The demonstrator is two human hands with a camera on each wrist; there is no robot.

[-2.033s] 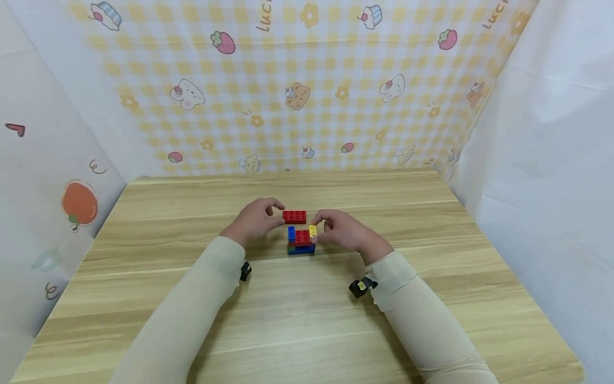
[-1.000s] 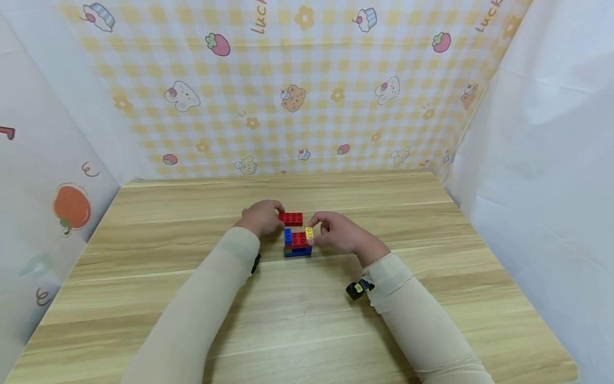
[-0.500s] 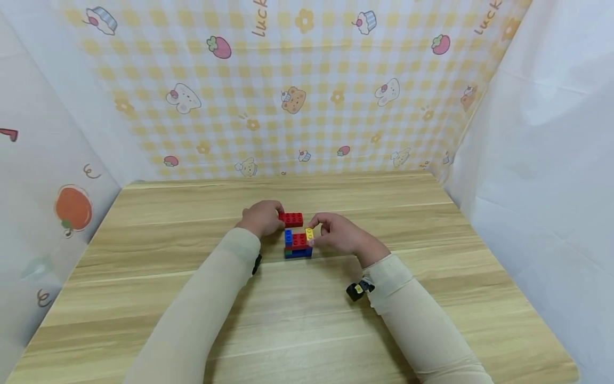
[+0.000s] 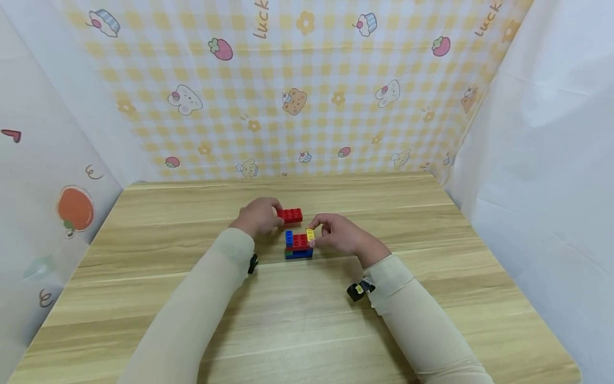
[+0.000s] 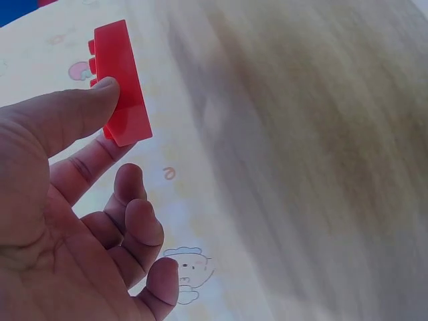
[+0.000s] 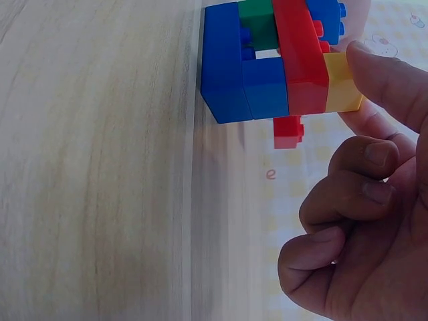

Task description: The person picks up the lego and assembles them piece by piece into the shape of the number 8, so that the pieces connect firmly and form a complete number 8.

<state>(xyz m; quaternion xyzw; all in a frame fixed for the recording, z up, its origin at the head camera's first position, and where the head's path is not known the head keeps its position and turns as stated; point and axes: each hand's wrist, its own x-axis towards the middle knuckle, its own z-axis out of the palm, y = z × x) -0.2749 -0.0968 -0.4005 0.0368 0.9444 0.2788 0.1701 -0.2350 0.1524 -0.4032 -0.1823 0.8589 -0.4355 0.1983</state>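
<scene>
My left hand [image 4: 260,216] pinches one end of a loose red brick [image 5: 126,87] between thumb and forefinger, lifted just off the table behind the stack. On the stack, a long blue brick [image 6: 224,67] forms the bottom. Above it sit a green brick [image 6: 258,24] and a small blue brick [image 6: 266,87], with a gap between them. A red brick [image 4: 299,241] spans these two. At its left end stands another blue brick [image 4: 289,238], at its right end a yellow brick [image 4: 310,234]. My right hand [image 4: 339,234] pinches the yellow brick between thumb and forefinger.
The wooden table [image 4: 288,309] extends around both arms. A yellow checked cloth [image 4: 297,69] hangs at its back edge. White cloth walls [image 4: 542,133] stand on the left and right sides.
My left hand has taken hold of the loose red brick's left end and raised it slightly off the table. The right hand stays at the yellow brick.
</scene>
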